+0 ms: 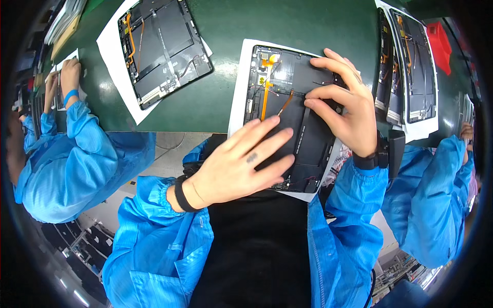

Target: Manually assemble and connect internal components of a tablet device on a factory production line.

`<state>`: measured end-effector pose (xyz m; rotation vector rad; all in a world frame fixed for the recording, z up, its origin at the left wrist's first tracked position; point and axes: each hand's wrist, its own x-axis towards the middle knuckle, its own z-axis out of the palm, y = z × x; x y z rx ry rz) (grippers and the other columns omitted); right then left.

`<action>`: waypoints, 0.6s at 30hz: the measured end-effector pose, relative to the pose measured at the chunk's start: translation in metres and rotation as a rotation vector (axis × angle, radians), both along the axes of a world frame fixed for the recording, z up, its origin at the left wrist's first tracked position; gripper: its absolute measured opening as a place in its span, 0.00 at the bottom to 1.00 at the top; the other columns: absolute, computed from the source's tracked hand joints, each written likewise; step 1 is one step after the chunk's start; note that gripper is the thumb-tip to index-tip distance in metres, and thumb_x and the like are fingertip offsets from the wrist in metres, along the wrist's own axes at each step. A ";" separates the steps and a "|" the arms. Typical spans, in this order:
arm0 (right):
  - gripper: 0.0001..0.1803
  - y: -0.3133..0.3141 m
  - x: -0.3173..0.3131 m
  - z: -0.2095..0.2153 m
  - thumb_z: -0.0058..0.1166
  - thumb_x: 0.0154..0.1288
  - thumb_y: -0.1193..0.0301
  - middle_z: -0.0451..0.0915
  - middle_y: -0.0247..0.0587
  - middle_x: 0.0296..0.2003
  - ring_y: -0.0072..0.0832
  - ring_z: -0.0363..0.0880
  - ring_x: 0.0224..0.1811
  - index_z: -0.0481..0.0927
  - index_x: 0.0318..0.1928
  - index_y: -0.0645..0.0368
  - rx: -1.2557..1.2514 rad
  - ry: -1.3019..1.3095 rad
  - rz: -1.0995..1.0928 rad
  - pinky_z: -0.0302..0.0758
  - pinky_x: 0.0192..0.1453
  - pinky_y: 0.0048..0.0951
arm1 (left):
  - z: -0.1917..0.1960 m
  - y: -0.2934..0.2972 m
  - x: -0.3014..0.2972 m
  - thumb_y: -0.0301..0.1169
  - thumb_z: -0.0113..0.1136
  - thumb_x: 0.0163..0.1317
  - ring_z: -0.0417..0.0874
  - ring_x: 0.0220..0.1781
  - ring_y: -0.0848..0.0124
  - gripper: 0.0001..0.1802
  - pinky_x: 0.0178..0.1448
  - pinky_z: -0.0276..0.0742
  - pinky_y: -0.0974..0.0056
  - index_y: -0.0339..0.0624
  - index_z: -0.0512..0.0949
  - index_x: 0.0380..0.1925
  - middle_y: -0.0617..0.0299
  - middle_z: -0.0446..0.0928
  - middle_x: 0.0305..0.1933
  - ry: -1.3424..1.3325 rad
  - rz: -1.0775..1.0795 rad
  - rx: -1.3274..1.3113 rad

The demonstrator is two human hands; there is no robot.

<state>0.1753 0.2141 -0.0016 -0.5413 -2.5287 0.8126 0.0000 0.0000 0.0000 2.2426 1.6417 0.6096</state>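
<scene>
Tablet [300, 128], back cover off, lies on a white sheet [237, 97] at the near edge of the green bench [221, 31], right under both of my hands. My left hand [239, 164] lies flat, fingers spread over the dark battery panel, gripping nothing, only pressing it down. My right hand [346, 110] is curled with thumb and forefinger pinched together on something small at the upper right of the casing; I cannot tell what sits between them. Just left of that pinch runs an orange ribbon cable [265, 97]. To do this well, I judge the flat hand should keep the casing from sliding while the pinch works gently, clear of the ribbon. Both wrists are bent inward, forearms rising from below, a black strap on each
</scene>
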 end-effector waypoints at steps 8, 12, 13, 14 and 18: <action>0.07 0.005 0.005 -0.003 0.74 0.53 0.71 0.82 0.45 0.63 0.48 0.77 0.66 0.91 0.34 0.55 -0.010 0.013 -0.057 0.69 0.72 0.48 | -0.006 -0.003 0.008 0.61 0.73 0.55 0.63 0.82 0.38 0.29 0.78 0.68 0.37 0.80 0.85 0.59 0.53 0.65 0.81 -0.028 -0.107 -0.076; 0.07 0.003 0.003 -0.005 0.74 0.53 0.71 0.80 0.45 0.64 0.48 0.78 0.65 0.92 0.34 0.55 -0.025 0.028 -0.084 0.70 0.71 0.47 | -0.012 -0.005 0.005 0.61 0.73 0.55 0.61 0.82 0.36 0.29 0.76 0.67 0.37 0.80 0.85 0.59 0.53 0.63 0.83 -0.028 -0.137 -0.091; 0.07 0.003 0.004 -0.005 0.74 0.53 0.71 0.80 0.45 0.64 0.48 0.78 0.65 0.92 0.34 0.54 -0.040 0.021 -0.088 0.70 0.71 0.47 | -0.013 -0.005 0.006 0.61 0.73 0.55 0.61 0.83 0.36 0.29 0.75 0.67 0.38 0.79 0.85 0.59 0.53 0.63 0.83 -0.027 -0.137 -0.094; 0.07 0.003 0.004 -0.005 0.74 0.53 0.71 0.80 0.46 0.64 0.48 0.77 0.65 0.92 0.34 0.54 -0.056 0.013 -0.090 0.70 0.71 0.46 | -0.013 -0.005 0.007 0.61 0.73 0.56 0.60 0.83 0.37 0.28 0.74 0.68 0.39 0.79 0.85 0.58 0.53 0.63 0.83 -0.026 -0.136 -0.097; 0.06 0.001 0.004 -0.006 0.74 0.54 0.71 0.80 0.45 0.63 0.47 0.77 0.65 0.92 0.34 0.55 -0.070 0.016 -0.110 0.71 0.70 0.45 | -0.016 -0.005 0.005 0.61 0.73 0.56 0.60 0.83 0.37 0.28 0.73 0.69 0.39 0.78 0.86 0.58 0.53 0.63 0.83 -0.035 -0.139 -0.098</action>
